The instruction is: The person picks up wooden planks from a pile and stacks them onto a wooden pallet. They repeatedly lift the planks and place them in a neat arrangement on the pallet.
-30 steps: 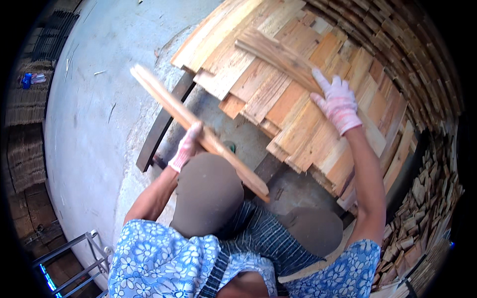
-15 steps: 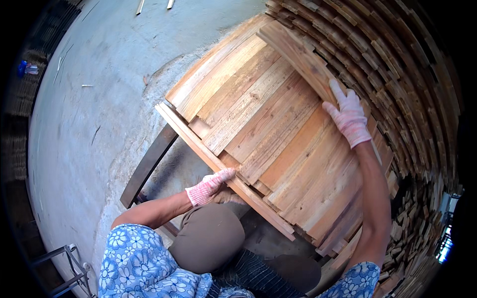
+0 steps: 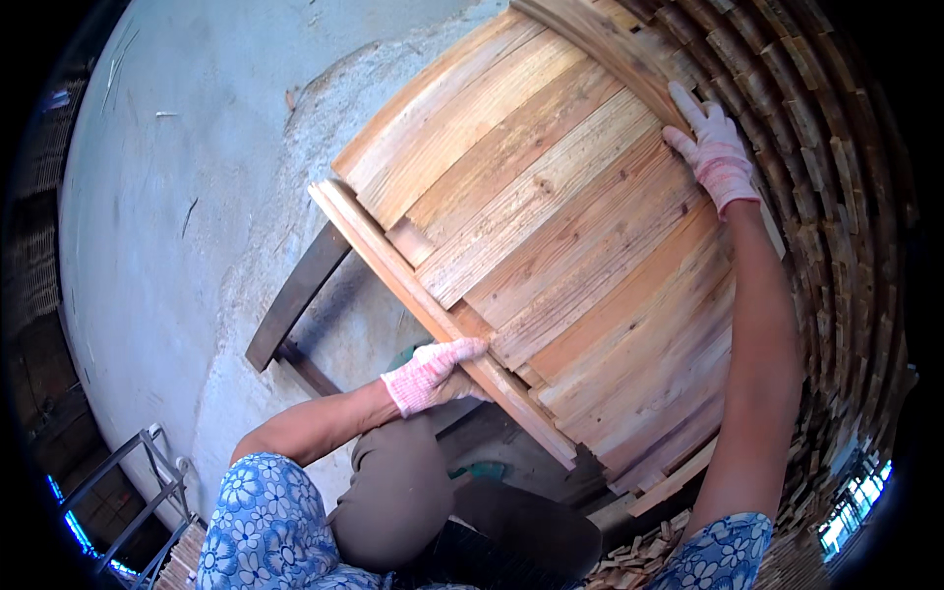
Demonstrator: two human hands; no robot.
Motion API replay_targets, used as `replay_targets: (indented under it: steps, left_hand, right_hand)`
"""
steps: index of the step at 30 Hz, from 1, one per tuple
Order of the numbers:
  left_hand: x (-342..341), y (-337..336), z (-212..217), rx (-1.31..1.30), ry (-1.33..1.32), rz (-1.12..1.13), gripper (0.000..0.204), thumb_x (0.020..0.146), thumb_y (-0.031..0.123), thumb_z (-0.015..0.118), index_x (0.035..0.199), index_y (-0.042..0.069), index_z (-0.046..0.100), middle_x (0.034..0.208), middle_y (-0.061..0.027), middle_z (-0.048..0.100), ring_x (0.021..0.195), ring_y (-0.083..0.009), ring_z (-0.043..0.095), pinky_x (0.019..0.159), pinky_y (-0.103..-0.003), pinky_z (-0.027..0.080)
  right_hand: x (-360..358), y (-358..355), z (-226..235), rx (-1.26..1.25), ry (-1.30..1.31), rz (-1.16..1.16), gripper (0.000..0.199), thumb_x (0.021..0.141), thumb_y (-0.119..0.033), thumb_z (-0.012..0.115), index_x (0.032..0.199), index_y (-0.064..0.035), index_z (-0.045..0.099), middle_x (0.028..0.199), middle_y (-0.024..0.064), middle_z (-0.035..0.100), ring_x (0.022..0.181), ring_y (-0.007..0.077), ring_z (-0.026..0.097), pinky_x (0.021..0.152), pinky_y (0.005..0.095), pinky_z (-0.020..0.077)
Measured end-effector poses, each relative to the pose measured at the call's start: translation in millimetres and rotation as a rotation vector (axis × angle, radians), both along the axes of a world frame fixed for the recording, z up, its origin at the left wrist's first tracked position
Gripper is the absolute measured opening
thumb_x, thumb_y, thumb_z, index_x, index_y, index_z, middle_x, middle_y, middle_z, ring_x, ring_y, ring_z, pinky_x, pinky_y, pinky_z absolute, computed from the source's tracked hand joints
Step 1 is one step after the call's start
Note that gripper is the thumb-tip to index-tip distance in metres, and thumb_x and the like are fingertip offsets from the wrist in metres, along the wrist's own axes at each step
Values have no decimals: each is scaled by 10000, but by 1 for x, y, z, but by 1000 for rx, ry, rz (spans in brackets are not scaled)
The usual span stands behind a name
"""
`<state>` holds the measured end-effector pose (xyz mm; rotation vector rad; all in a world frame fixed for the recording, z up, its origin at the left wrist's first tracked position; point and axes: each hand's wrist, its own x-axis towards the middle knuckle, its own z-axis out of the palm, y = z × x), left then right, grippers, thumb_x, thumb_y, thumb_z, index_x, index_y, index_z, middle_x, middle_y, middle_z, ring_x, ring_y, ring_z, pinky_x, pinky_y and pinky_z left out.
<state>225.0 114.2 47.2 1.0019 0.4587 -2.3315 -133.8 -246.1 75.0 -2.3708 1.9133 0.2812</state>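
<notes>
Nearest, a knee in brown cloth rises between 2 blue flowered sleeves. Just beyond it, the left hand, in a pink-and-white glove, grips 1 near strip of pale wood, thumb on top. The strip runs slantwise along the near ends of the planks, which lie side by side in a broad layer, their ends slightly uneven. Farther out, the right hand, gloved alike, lies against 1 far strip of browner wood at the planks' opposite ends. Its fingers are partly extended; I cannot tell whether they grip. To the left of the planks, a dark beam slants above the grey floor, near a metal frame at lower left. At the right, stacked wood rises in curving rows.
</notes>
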Motion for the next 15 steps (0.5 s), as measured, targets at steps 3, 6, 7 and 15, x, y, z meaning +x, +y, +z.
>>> replay_targets:
  steps: [3,6,7,15]
  left_hand:
    - [-1,3,-4,27,-101,-5,591,974,206,712,1446,-21,439,1432,-241,538,1304,-457,555,1024,-712,467]
    - [2,13,-6,5,-68,45,599,956,169,720,1441,-28,429,1444,-248,513,1324,-470,532,1042,-718,453]
    - [3,16,0,13,-108,40,608,948,161,726,1441,-30,426,1447,-249,507,1331,-473,524,1051,-721,444]
    - [11,12,106,-63,11,82,538,907,134,767,1372,1,532,1324,-173,634,1242,-338,621,1084,-538,491]
  right_hand:
    - [15,2,17,79,16,-75,703,972,-515,625,1582,-522,274,1560,185,413,1398,409,441,1132,543,398]
    - [43,19,39,-81,340,-22,693,981,-393,633,1583,-500,305,1585,155,394,1431,359,410,1117,617,347]
    - [48,37,47,-146,294,116,688,976,-364,644,1579,-476,332,1557,155,423,1400,357,434,1110,600,360]
    - [129,363,129,779,-806,34,957,810,-430,805,1618,-214,339,1383,267,487,1298,446,515,1114,511,423]
